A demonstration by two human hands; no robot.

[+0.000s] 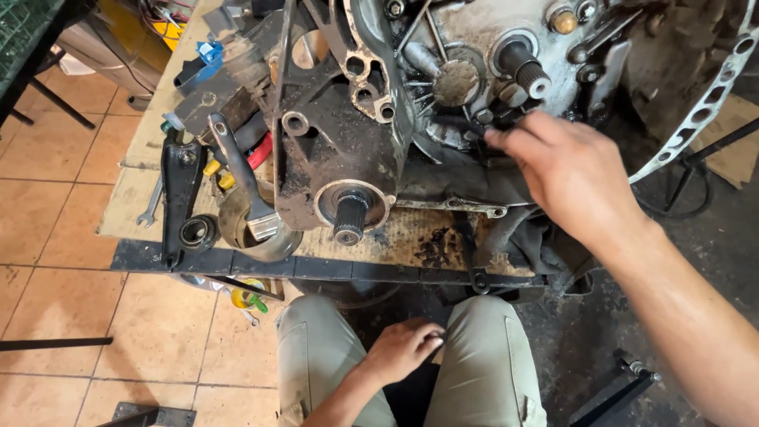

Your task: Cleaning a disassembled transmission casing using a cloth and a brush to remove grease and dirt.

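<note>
1. Bottom centre of the frame: the left hand (403,348) sat loosely curled between the knees in khaki trousers (482,364), fingers folded in, holding nothing that I could see

2. Just above that, the front edge of the wooden workbench (142,198) ran across the lower middle, greasy, with a dark oily patch near the centre

3. Lower left of the bench: a black forked lever (180,190), a small bearing ring (198,232), an open-ended spanner (149,212) and a long wrench lying in a shallow metal dish (257,237). All loose and close to the edge

4. Centre: the grimy engine casing (340,150) sat on the bench, its short splined shaft (349,217) poking towards the camera

5. Right of centre: the right hand (569,170) reached in from the lower right, fingers bunched and the fingertips (500,139) pressed into the cluster of small parts below the upper splined shaft (523,69). Couldn't tell whether it had pinched anything; the knuckles hid it

6. Risks as I saw them: everything's oily, so a small part could slip from those fingertips and drop into the casing or onto the floor. Sharp ribs and edges right by the knuckles could cut. A bump to the bench could roll the loose bits off that edge
</note>
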